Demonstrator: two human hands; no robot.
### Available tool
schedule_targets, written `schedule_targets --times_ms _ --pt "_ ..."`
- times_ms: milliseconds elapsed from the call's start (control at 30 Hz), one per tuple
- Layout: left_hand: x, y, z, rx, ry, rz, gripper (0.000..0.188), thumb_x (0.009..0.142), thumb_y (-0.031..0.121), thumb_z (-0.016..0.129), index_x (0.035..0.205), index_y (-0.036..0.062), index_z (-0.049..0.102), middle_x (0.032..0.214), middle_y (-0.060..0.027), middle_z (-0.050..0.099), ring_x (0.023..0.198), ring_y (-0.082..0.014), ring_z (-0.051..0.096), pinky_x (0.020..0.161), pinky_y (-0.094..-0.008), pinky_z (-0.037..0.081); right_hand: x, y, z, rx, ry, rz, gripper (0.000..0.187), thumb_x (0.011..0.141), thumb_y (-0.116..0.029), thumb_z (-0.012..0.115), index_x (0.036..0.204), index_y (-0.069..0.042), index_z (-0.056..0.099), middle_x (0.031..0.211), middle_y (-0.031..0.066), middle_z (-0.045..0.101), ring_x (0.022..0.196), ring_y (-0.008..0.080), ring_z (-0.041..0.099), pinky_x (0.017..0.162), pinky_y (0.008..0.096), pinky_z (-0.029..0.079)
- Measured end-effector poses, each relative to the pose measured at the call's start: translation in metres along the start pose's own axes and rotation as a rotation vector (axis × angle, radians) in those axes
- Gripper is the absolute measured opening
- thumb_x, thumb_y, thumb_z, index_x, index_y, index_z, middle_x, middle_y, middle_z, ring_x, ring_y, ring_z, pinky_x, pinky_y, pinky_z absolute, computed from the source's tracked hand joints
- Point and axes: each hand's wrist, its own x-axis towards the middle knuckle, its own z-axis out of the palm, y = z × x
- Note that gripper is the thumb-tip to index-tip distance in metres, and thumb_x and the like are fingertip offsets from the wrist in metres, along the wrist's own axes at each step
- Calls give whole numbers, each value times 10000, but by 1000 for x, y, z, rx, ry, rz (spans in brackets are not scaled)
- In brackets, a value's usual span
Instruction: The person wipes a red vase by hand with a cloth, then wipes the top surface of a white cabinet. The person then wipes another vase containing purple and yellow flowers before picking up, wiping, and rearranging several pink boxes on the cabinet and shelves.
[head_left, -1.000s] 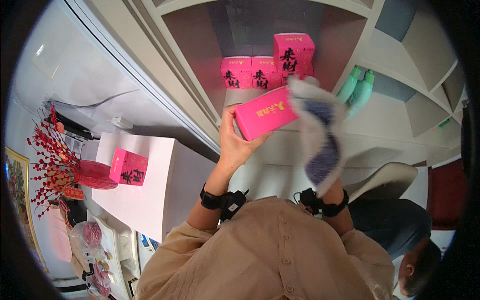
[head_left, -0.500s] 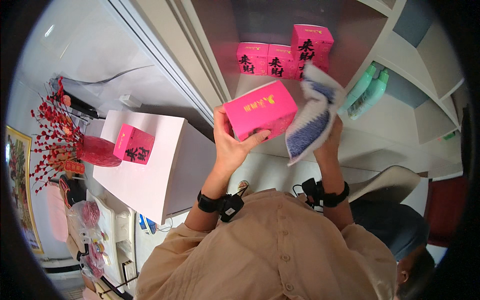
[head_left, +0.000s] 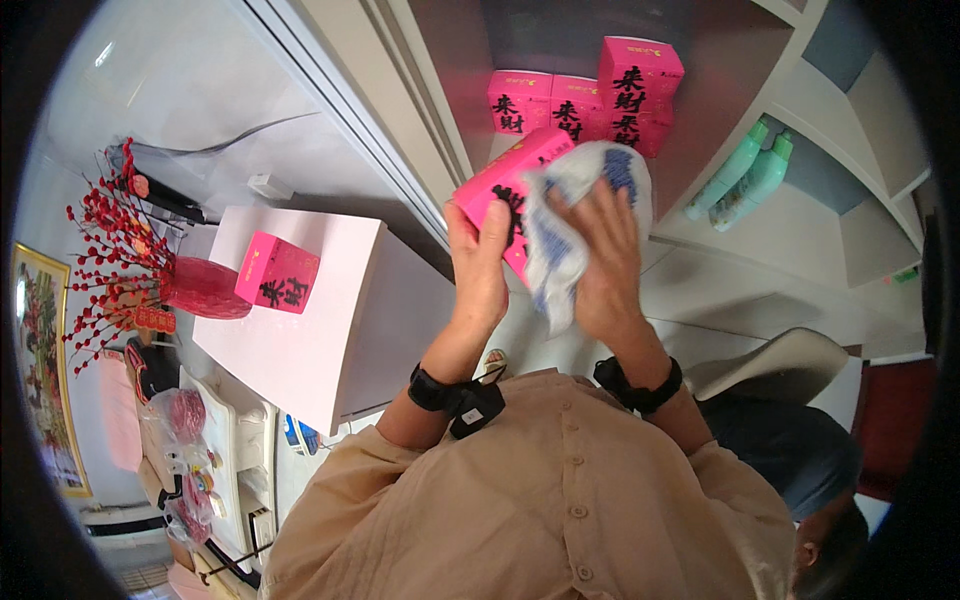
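My left hand [head_left: 478,265] grips a pink box [head_left: 508,167] with black lettering by its left side, thumb on the front face. The box is tilted, and part of its front is hidden. A white and blue cloth [head_left: 556,250] lies against that front, pressed there by my right hand [head_left: 608,265]. The fingers of my right hand spread over the cloth, and the cloth's lower end hangs beneath them. Behind the held box, several matching pink boxes [head_left: 519,101] stand on a shelf, those at the right stacked.
Left of me, a white cabinet [head_left: 290,360] bears another pink box [head_left: 278,270] and a red vase [head_left: 205,288] with red berry branches. Two green bottles [head_left: 752,180] lie in a shelf compartment to the right. A person [head_left: 780,450] sits at the lower right by a beige chair [head_left: 770,368].
The held box has turned so its lettered front faces my right hand. My right hand has brought the cloth left from beside the box onto that face.
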Motion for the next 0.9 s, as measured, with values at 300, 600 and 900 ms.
schedule_targets --times_ms 300,600,900 --pt "2 13 -9 -167 11 -24 362 903 244 512 1188 60 387 1077 -63 508 970 -118 501 835 -268 417 2 -21 9 -22 -31 -82 388 790 -145 488 1159 -49 557 1254 86 471 1236 277 373 1030 481 230" --pt "3 19 -25 -258 -99 -250 504 881 374 504 1220 15 405 1135 -96 522 1025 -159 524 877 -303 428 -14 22 11 745 -28 196 615 778 -150 646 1296 -5 349 1202 139 478 1083 202 469 952 328 364" --pt "3 24 -36 -497 -193 -299 508 908 416 409 1208 9 449 1135 -129 558 1014 -237 563 892 -369 445 -63 14 -16 689 -253 448 398 862 -122 545 1220 2 424 1139 110 536 1006 200 533 857 318 448"
